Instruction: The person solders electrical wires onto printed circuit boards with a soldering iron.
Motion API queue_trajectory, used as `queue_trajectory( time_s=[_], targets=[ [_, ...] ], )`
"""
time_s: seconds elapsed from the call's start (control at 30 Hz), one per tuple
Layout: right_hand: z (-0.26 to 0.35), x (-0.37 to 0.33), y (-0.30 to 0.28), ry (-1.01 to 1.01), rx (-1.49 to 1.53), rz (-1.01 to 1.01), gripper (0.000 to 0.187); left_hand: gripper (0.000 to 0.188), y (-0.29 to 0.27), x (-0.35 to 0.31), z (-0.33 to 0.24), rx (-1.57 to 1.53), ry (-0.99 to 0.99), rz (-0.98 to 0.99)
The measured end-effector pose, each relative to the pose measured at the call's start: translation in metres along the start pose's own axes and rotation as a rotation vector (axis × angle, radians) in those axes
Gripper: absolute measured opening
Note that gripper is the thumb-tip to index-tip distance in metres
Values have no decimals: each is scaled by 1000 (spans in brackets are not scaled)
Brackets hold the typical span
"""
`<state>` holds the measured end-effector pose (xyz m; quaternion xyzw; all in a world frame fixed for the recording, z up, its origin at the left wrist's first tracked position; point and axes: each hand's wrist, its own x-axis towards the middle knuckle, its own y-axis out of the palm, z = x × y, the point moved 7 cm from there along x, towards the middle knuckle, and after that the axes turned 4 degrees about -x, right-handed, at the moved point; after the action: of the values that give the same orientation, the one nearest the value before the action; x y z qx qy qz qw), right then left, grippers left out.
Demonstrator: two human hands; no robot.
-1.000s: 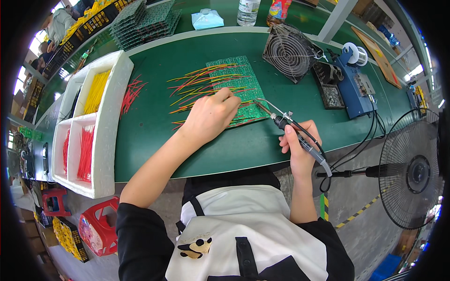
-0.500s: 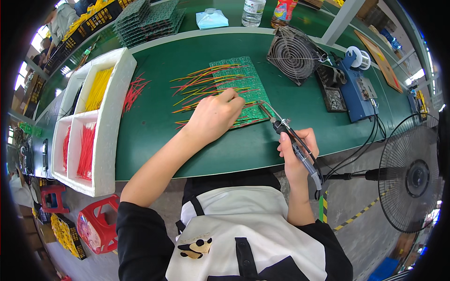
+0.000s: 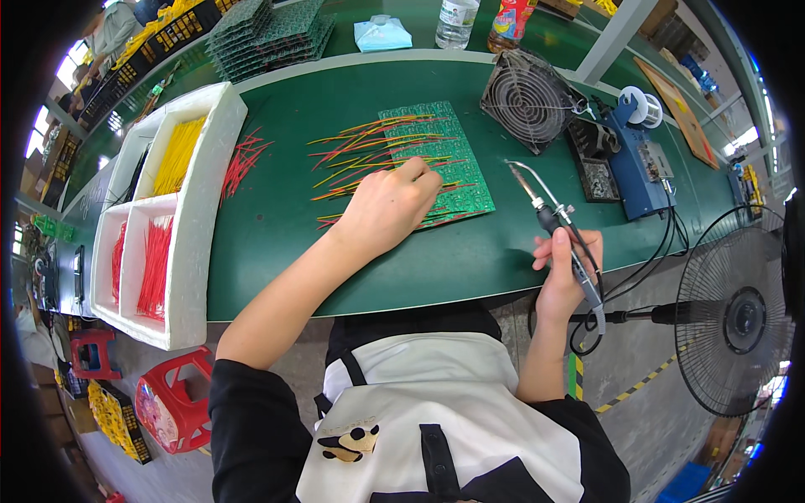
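Observation:
A green circuit board panel [image 3: 465, 172] lies on the bench, with rows of red and yellow wires [image 3: 356, 153] reaching out past its left side. Over the board's lower half is my left hand [image 3: 392, 205], its fingers closed in a pinch. Whatever is between its fingertips is hidden, though wire ends show close by. My right hand [image 3: 566, 264] grips a soldering iron [image 3: 547, 218] with a curved metal feed tube fixed along it. The iron's tip points up and left, in the air to the right of the board and apart from it.
At the left a white foam box [image 3: 194, 251] holds red and yellow wires in compartments; loose red wires [image 3: 241, 163] lie beside it. A square fan [image 3: 528, 101], a blue solder station [image 3: 641, 163] with a spool, and a standing fan [image 3: 742, 310] are at the right. Stacked boards [image 3: 268, 38] stand behind.
My right hand has drawn the soldering iron away from the board, to the right, and its tip has come off the wire ends. My left hand stays almost in place.

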<state>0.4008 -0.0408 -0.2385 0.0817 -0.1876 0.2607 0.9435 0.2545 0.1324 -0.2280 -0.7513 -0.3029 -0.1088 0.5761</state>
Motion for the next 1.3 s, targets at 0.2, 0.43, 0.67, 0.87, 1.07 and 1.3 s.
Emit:
queue_trajectory(
  time_s=[0.2,0.43,0.67,0.87,1.07,1.3],
  targets=[
    [-15,13,-9,123,74,-10,19,10,-2,0,-1,-1,-21,2],
    [-20,13,-13,214,194,21,18,13,-30,0,6,-152,-42,2],
    [-16,11,-18,83,182,-159,17,11,-102,-8,52,5,-391,-191],
    [-17,13,-11,89,97,-59,18,2,-57,-1,-9,-187,-129,-172],
    [-18,13,-11,102,75,-54,18,14,-7,-15,-30,-317,-142,71],
    [-18,11,-11,92,80,-32,18,10,-9,-13,-26,-312,-84,31]
  ],
)
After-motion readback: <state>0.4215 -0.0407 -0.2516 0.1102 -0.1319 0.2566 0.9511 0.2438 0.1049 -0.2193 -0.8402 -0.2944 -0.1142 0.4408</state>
